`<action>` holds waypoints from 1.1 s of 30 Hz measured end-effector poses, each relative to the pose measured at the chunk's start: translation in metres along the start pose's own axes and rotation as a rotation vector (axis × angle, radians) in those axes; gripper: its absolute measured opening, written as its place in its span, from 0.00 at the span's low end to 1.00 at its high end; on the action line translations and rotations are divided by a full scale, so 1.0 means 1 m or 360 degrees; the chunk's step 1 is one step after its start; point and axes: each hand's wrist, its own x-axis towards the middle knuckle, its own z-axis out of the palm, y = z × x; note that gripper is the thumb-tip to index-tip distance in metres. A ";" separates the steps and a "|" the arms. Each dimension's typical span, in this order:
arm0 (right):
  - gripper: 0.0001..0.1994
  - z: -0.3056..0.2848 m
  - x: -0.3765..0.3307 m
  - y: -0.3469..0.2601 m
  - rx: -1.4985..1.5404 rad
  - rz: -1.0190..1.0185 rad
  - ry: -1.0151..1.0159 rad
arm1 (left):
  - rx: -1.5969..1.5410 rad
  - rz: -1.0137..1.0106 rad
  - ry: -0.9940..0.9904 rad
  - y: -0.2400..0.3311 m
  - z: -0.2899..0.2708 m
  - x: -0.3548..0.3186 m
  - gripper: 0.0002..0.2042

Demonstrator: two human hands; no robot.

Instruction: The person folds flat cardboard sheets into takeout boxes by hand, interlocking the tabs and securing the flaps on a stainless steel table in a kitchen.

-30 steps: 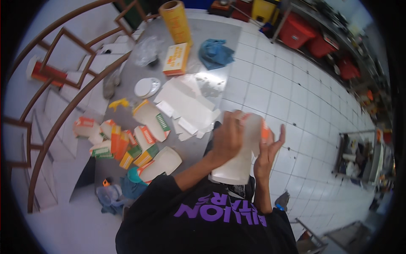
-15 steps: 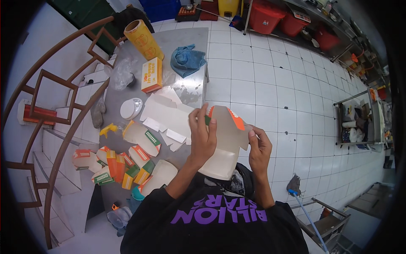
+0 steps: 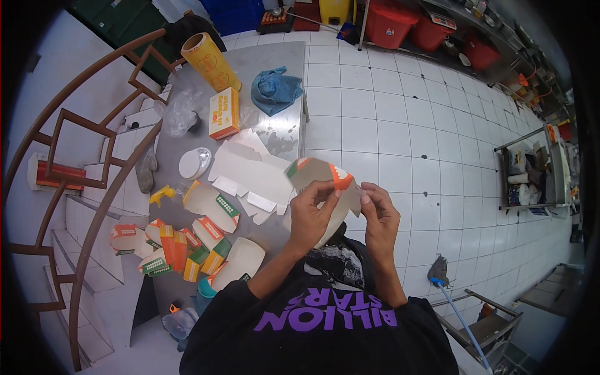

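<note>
Head view: a flat carton [image 3: 325,187] with orange tabs is held above the counter [image 3: 275,134] edge, pinched shut in the left hand [image 3: 310,217] and right hand [image 3: 379,215], near flat blanks [image 3: 250,178].

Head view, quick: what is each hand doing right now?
Left hand: closed on the white cardboard food box with orange flaps.
Right hand: closed on the same box's right edge.
</note>
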 end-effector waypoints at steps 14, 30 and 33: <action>0.11 0.001 0.011 -0.003 0.0111 0.0151 -0.0195 | -0.0120 -0.0156 -0.0132 0.005 -0.005 -0.005 0.10; 0.10 0.002 0.014 -0.003 0.0073 0.0071 -0.0255 | -0.0252 -0.0067 -0.0202 -0.001 -0.006 0.006 0.10; 0.08 0.005 0.011 -0.006 -0.0097 -0.0085 -0.0211 | -0.0121 -0.0061 -0.0214 -0.002 -0.006 0.004 0.10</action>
